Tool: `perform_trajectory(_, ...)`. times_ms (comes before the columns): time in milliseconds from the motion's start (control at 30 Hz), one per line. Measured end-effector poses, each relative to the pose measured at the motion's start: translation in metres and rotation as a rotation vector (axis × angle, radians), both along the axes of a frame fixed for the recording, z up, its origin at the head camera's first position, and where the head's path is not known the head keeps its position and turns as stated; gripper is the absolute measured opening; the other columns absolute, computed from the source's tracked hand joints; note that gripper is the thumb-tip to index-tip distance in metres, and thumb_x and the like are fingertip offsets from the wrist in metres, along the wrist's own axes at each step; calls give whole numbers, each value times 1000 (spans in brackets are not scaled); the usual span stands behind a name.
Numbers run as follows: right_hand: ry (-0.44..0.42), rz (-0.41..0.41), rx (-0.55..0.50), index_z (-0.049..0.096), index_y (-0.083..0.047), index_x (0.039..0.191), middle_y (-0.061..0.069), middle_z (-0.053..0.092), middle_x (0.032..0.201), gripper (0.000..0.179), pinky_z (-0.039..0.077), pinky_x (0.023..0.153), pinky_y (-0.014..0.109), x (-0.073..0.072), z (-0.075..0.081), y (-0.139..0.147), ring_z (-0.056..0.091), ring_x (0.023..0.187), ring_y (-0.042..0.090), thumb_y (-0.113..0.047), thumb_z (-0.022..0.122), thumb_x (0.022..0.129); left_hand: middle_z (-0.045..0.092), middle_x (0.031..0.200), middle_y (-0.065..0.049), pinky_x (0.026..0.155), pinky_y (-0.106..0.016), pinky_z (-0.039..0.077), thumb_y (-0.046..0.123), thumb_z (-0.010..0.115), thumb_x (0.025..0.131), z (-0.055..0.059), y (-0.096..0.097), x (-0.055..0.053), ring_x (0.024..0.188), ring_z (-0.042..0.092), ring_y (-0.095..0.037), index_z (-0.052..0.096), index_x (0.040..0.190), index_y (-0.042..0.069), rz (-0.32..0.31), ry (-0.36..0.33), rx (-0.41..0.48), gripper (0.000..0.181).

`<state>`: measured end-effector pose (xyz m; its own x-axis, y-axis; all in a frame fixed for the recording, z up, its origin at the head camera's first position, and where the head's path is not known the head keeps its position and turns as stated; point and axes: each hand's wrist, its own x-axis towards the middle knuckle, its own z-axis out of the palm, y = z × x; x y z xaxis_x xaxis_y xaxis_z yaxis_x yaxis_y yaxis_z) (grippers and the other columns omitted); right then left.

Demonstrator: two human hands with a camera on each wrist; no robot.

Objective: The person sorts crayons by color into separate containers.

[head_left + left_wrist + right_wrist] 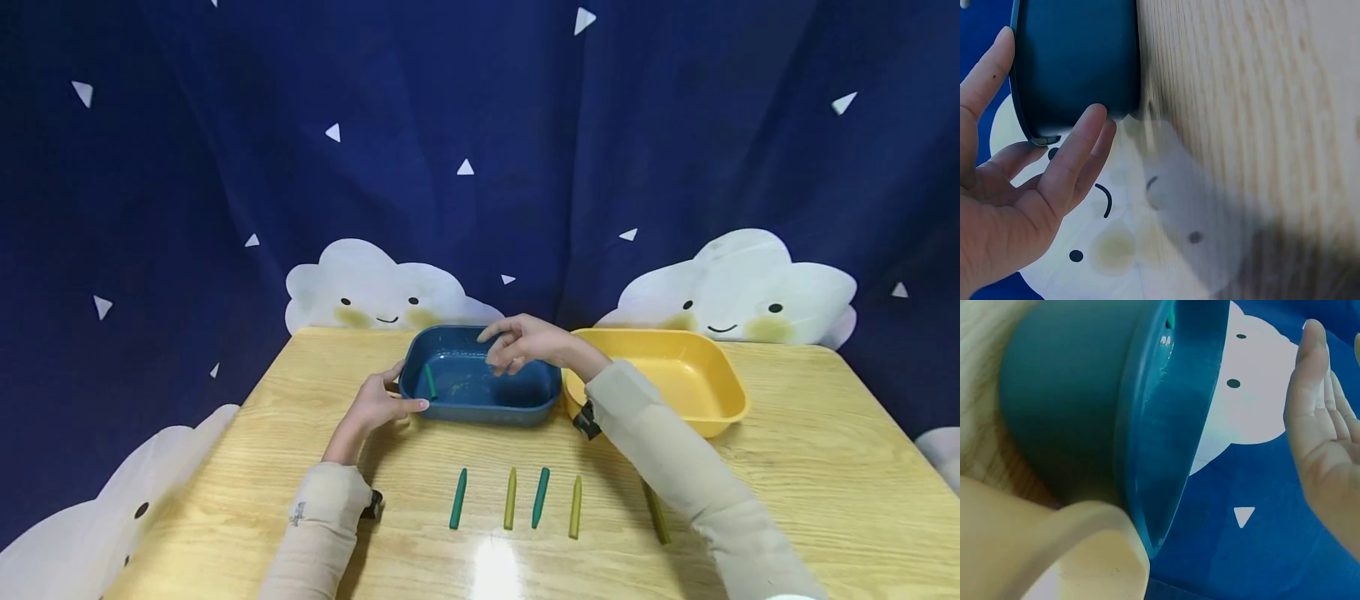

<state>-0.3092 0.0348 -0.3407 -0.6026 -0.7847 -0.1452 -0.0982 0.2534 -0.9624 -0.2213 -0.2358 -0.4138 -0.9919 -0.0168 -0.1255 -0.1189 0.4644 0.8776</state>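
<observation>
My left hand [382, 404] rests against the left end of a dark blue plastic basin [487, 414]. Its thumb lies along the front rim, and fairly straight fingers touch the basin's end wall in the left wrist view. Inside the basin, toward the left, lies a green crayon [430, 382]. Over the basin's right half hovers my right hand [528, 342], fingers loosely bent and spread, holding nothing. In the right wrist view that hand [1329, 431] is clear of the basin's rim [1132, 425].
A yellow basin [731, 392] stands right of the blue one, partly behind my right sleeve. On the wooden table [420, 558] in front lie green crayons [458, 498] [541, 497] and yellow crayons [510, 498] [575, 507]. Another yellowish crayon [658, 518] lies beside the right sleeve. A curtain [480, 125] hangs behind.
</observation>
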Motion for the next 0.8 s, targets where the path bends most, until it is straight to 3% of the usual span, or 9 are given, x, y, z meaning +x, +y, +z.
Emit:
perform_trajectory(300, 25, 11, -15, 42, 9, 129, 9, 66, 90, 49, 49, 79, 49, 13, -2, 16, 64, 82, 29, -3, 61, 85, 50, 112, -26, 65, -38, 52, 17, 77, 74, -6, -2, -2, 75, 62, -28, 26, 144, 8, 19, -8, 6, 86)
perform_trajectory(667, 167, 35, 19, 54, 4, 122, 9, 67, 87, 39, 53, 69, 38, 33, -2, 39, 63, 77, 24, -9, 62, 86, 51, 109, -27, 65, -38, 52, 17, 76, 75, -5, 0, 0, 72, 62, -27, 26, 144, 8, 13, -7, 14, 86)
perform_trajectory(800, 192, 50, 26, 57, 4, 119, 12, 67, 84, 36, 53, 68, 37, 40, -7, 48, 61, 76, 36, -11, 63, 86, 49, 113, -28, 67, -38, 53, 16, 77, 74, -4, 1, 1, 76, 62, -26, 26, 144, 8, 14, -3, 25, 87)
